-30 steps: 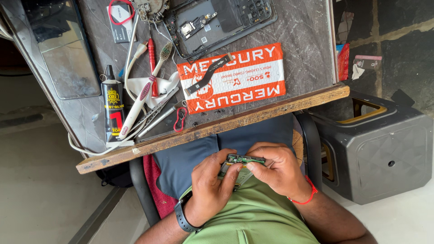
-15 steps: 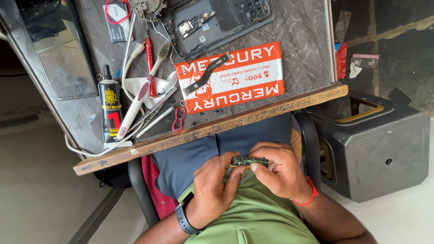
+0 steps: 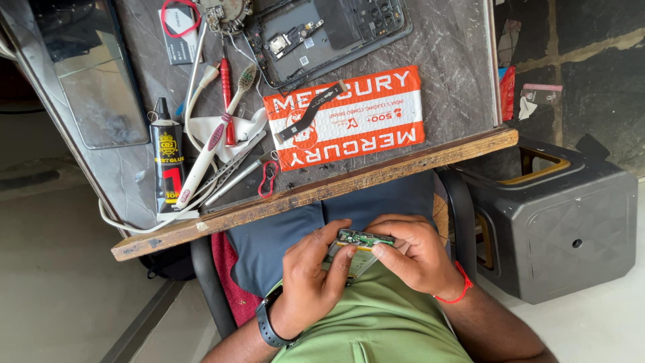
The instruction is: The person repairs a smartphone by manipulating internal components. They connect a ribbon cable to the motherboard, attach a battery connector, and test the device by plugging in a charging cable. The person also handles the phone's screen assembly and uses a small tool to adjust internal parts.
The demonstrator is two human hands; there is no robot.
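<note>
I see both hands have eased a little further from the table (image 3: 316,195) edge, toward the green shirt (image 3: 376,323). The small green circuit board (image 3: 356,238) went with them. My left hand (image 3: 312,279) has curled tighter under it; the right hand (image 3: 416,255) moved alongside.

Small green circuit board (image 3: 356,240) between left hand (image 3: 310,279) and right hand (image 3: 415,254), below workbench (image 3: 322,195).
</note>
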